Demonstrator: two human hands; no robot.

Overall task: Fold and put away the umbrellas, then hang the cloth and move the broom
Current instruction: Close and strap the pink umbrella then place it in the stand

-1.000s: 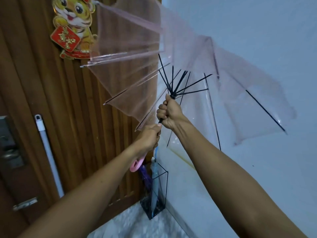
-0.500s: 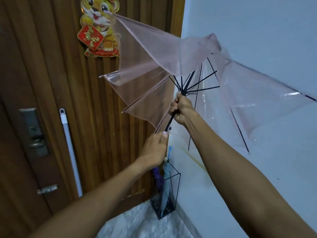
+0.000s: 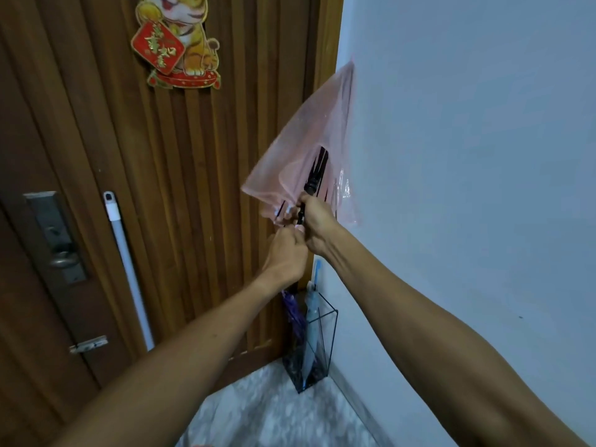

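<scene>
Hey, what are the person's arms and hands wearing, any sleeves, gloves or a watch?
Both the left arm and right arm are bare to the frame's edge, no sleeves. The left hand and right hand show no gloves, watch, bracelet or rings.

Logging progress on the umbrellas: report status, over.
Left hand, right hand both grip pink umbrella. Canopy collapsed, loose, not in stand. Purple umbrella, grey umbrella already inside it.

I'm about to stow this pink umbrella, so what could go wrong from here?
The right hand grips the shaft beside the gathered ribs of the pink umbrella, so fingers might get pinched. Its loose canopy could snag on the wire stand, which already holds a purple umbrella and a pale umbrella.
</scene>
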